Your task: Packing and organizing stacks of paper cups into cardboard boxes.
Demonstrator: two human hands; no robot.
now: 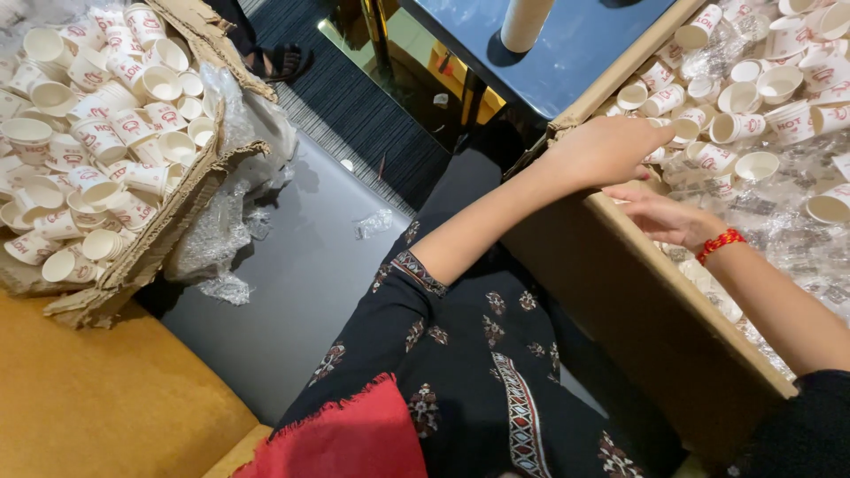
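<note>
Right hand [666,219] grip spread over cups [719,159]; left hand [605,150] curled (contents hidden).

A large brown cardboard box [655,310] is sitting at about three o'clock, its near wall running diagonally, and it is holding loose white paper cups with red printed markings [739,127] over crinkled clear plastic wrapping [797,230]. At about nine to ten o'clock a second, torn cardboard box [150,257] is lying open, its flaps bending outward, brimming with the same red-printed white cups [97,133]. Clear bubble wrap [221,239] is spilling over its right edge.
</note>
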